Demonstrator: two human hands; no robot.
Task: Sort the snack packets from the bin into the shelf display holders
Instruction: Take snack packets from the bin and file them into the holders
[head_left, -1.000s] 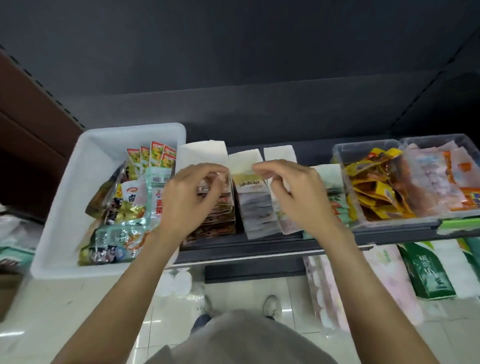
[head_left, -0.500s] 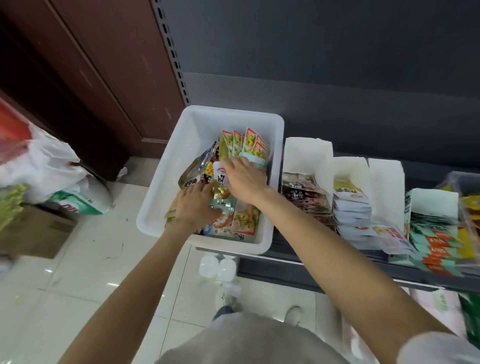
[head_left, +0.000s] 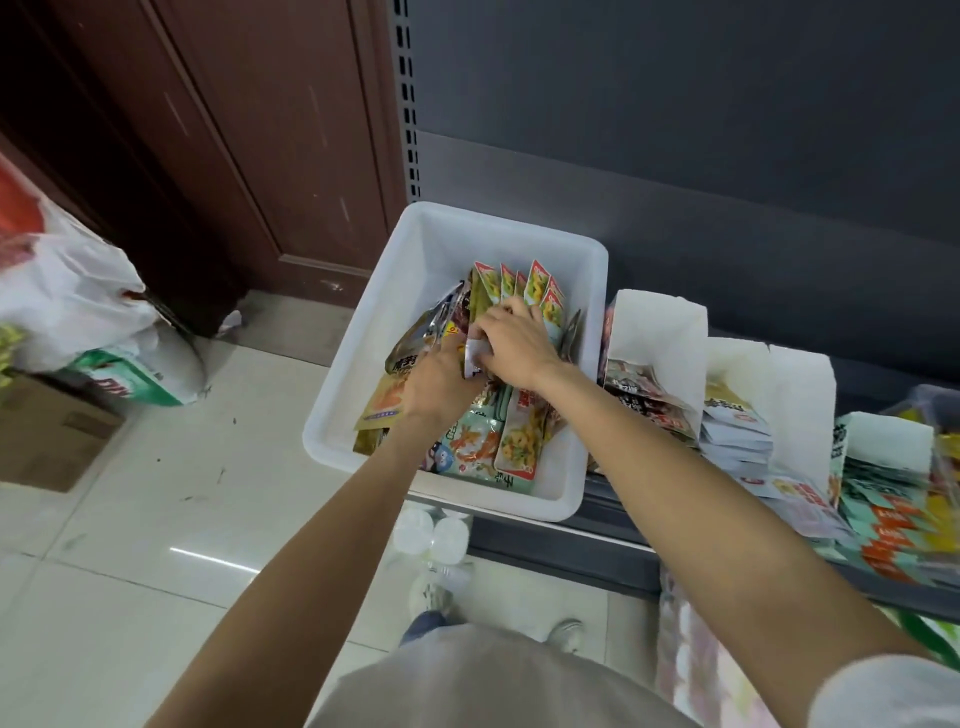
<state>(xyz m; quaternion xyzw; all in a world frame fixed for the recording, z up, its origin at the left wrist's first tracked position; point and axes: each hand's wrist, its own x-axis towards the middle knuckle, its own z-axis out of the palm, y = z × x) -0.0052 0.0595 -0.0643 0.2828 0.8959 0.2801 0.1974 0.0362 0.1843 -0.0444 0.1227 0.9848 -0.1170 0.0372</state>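
Both my hands are in the white bin (head_left: 415, 270): right hand (head_left: 511, 345) pinches a silvery packet (head_left: 475, 358) standing upright, left hand (head_left: 434, 382) touching just beside, grip unclear.

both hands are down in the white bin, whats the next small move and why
Probably lift the packet out. The right hand appears to pinch a silvery packet among the loose packets in the white bin, with the left hand beside it, its grip unclear. The paper holders stand on the shelf just right of the bin, so carrying it there seems next.
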